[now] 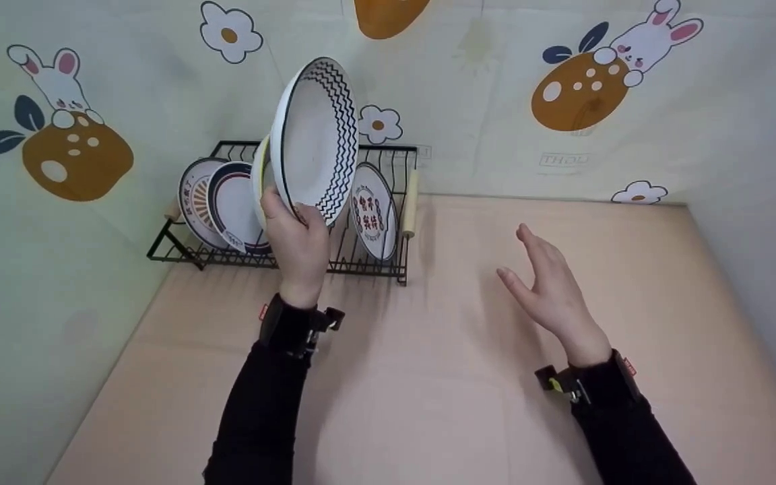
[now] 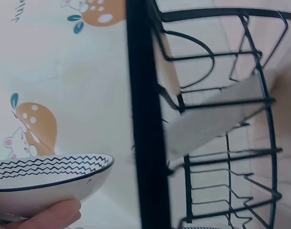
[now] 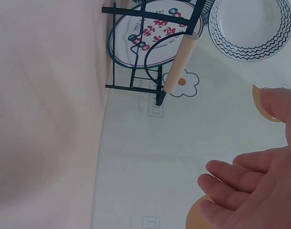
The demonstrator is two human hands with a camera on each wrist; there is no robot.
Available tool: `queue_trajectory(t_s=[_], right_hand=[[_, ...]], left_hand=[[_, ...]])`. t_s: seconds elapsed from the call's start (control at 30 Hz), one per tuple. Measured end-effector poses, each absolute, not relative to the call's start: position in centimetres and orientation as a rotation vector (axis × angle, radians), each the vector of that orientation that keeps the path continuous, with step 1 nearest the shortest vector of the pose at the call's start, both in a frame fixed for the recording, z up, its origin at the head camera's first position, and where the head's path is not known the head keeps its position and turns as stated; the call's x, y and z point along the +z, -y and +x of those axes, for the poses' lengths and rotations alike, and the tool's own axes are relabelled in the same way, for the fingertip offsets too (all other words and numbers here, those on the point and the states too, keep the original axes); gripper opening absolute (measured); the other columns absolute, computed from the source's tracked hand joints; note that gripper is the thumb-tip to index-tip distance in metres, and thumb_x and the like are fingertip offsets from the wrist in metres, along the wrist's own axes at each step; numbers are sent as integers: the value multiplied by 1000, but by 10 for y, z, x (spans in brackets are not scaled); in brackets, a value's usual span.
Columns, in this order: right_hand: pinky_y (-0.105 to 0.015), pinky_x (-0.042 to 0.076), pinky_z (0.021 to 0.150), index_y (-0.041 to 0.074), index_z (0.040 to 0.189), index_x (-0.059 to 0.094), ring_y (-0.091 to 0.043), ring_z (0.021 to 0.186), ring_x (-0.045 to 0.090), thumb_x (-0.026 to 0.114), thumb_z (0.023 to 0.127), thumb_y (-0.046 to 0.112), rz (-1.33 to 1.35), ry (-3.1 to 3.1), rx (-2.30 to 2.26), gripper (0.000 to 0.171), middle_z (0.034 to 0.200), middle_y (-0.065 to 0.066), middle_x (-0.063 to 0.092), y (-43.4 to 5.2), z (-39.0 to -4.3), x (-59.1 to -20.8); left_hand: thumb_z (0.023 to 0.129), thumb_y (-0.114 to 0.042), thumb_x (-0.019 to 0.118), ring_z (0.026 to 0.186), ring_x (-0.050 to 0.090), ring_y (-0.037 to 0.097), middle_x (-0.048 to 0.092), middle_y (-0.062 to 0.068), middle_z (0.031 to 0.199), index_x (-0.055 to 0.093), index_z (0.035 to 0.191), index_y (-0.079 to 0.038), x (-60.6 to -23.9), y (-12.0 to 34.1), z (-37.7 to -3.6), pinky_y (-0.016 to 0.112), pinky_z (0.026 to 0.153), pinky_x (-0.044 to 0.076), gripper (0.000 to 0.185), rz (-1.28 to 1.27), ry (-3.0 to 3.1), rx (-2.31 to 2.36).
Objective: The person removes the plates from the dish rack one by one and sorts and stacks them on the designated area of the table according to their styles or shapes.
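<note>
My left hand [image 1: 297,236] grips the lower rim of a white bowl [image 1: 314,138] with a black zigzag band, held up on edge above a black wire dish rack [image 1: 361,259]. The same bowl [image 2: 45,183] fills the lower left of the left wrist view, with a finger under it. My right hand [image 1: 550,286] hovers over the table to the right, fingers straight and spread, holding nothing. In the right wrist view the bowl [image 3: 250,28] shows at the top right, beyond my right hand's fingers [image 3: 231,183].
The rack stands at the back left against the wall and holds several plates: a red-lettered plate [image 1: 373,210], a dark-rimmed plate [image 1: 236,205] and a striped plate [image 1: 192,199]. A pale yellow dish [image 1: 260,178] shows behind the bowl. A beige table [image 1: 428,377] lies between patterned walls.
</note>
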State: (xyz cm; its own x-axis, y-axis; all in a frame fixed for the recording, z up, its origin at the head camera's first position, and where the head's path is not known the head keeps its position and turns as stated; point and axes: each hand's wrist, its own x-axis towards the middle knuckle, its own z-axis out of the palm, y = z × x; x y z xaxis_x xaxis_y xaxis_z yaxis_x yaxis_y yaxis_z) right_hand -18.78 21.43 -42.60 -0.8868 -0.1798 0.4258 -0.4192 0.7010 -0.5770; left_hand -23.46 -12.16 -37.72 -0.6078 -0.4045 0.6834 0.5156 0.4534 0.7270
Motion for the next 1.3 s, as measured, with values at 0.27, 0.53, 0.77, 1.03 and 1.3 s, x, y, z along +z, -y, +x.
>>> queue_trajectory(t_s=[0.27, 0.53, 0.77, 1.03, 1.3], right_hand=[[-55, 30, 111, -7, 149, 34, -39, 133, 41, 66, 95, 17, 461, 2510, 1065, 67, 142, -23, 49, -211, -187, -422], [-56, 32, 110, -8, 146, 38, -38, 131, 44, 64, 95, 14, 449, 2440, 1155, 61, 141, -22, 51, -209, -185, -418], [-50, 36, 109, -10, 144, 39, -37, 129, 47, 63, 95, 11, 476, 2402, 1209, 59, 140, -24, 52, -207, -185, -418], [-46, 40, 108, -11, 143, 41, -33, 128, 50, 62, 96, 8, 456, 2371, 1282, 55, 138, -22, 53, -205, -184, -417], [-44, 43, 105, -8, 144, 43, -31, 124, 53, 61, 97, 7, 421, 2350, 1379, 53, 135, -20, 56, -203, -183, -418]], left_hand=[[87, 9, 45, 120, 53, 25, 55, 22, 129, 43, 134, 11, -369, 111, -220, 32, 104, 40, 47, -148, 1751, -1492], [86, 12, 43, 118, 56, 23, 57, 15, 127, 41, 139, 5, -363, 99, -204, 35, 103, 46, 54, -283, 1705, -1725], [83, 17, 39, 127, 52, 26, 52, 17, 136, 33, 147, 4, -365, 88, -196, 37, 107, 43, 66, -392, 1656, -1881], [79, 23, 35, 134, 45, 30, 46, 20, 145, 26, 151, 4, -374, 74, -194, 42, 110, 39, 75, -578, 1557, -2047], [82, 17, 38, 121, 54, 30, 55, 25, 130, 34, 144, 10, -387, 68, -189, 42, 105, 44, 63, -566, 1697, -2127]])
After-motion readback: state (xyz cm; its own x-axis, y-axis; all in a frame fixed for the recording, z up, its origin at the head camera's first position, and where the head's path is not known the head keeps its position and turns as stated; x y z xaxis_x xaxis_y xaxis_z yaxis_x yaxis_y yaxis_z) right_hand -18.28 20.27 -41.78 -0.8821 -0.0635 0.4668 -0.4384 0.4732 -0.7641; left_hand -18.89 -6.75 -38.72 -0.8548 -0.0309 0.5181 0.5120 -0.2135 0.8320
